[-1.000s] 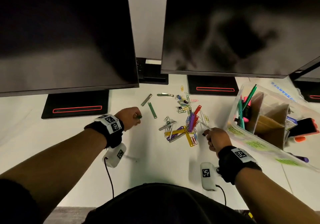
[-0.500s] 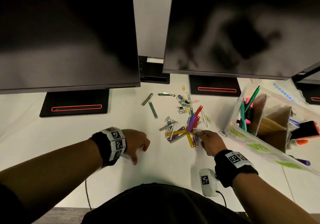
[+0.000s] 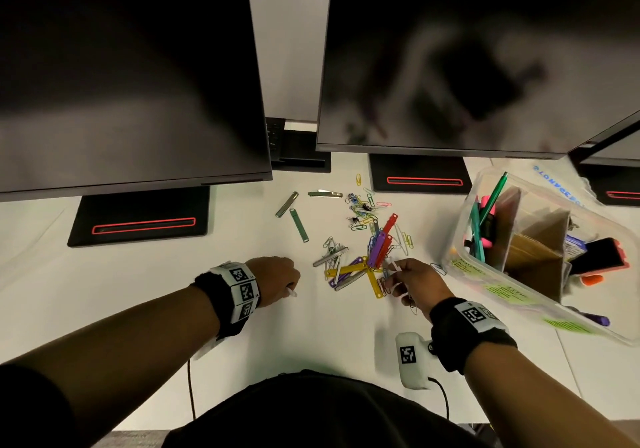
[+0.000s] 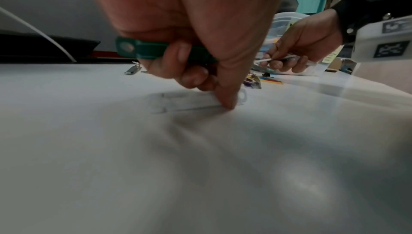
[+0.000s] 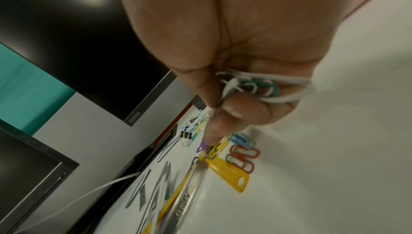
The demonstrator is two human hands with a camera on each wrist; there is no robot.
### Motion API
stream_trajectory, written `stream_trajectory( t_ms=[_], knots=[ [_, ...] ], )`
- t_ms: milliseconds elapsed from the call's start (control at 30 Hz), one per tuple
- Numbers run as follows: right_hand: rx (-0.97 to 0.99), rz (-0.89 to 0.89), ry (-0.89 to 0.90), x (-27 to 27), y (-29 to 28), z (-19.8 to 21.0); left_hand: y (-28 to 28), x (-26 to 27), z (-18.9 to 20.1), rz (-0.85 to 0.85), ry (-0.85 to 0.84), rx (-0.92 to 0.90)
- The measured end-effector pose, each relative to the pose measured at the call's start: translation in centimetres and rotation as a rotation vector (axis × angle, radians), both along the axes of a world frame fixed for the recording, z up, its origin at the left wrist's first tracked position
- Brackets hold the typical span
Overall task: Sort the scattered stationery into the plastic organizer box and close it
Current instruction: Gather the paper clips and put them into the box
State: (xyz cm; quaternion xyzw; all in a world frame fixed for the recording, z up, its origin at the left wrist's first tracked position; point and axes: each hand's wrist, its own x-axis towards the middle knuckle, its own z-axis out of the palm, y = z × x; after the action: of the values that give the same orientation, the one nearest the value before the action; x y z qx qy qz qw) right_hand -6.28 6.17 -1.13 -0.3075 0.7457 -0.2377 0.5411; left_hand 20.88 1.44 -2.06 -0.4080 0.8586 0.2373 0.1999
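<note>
My left hand is low on the white table, left of the pile. Its curled fingers hold a green plastic strip, and one fingertip presses a white plastic strip flat on the table. My right hand hovers at the near edge of the pile of coloured strips and paper clips. It grips a bunch of white and green paper clips and pinches something thin and white. The clear organizer box stands open to the right, with pens and cardboard dividers inside.
Two dark monitors overhang the back of the table on black stands. A loose green strip and two metal fasteners lie behind the pile. Lettered clear plastic lies behind the box.
My left hand has come back from beside the loose green strip toward me and curled down onto the white strip. My right hand has shifted slightly left, to the pile's edge.
</note>
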Motion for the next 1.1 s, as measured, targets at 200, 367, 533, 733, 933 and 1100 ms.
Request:
stream_trajectory(
  t_ms=[200,367,533,733,933,1100],
  knots=[
    [0.050,0.109,0.247,-0.2,-1.7,0.0,-0.7,-2.4,0.8,0.283,0.127,-0.045],
    [0.001,0.339,0.568,0.6,-3.6,1.3,-2.7,-4.7,1.2,0.602,0.314,-0.055],
    [-0.035,0.293,0.614,0.8,-4.9,1.8,-5.4,-5.0,0.7,0.870,0.343,-0.011],
    [0.063,0.379,0.664,0.5,-5.9,0.8,-8.7,-4.2,0.8,1.024,0.252,-0.035],
    [0.121,0.403,0.641,0.2,-6.8,-0.3,-9.0,-4.8,0.0,1.025,0.132,0.016],
    [0.099,0.481,0.643,1.3,-7.5,-0.9,-8.1,-5.2,-1.2,0.950,0.133,-0.023]
  ],
)
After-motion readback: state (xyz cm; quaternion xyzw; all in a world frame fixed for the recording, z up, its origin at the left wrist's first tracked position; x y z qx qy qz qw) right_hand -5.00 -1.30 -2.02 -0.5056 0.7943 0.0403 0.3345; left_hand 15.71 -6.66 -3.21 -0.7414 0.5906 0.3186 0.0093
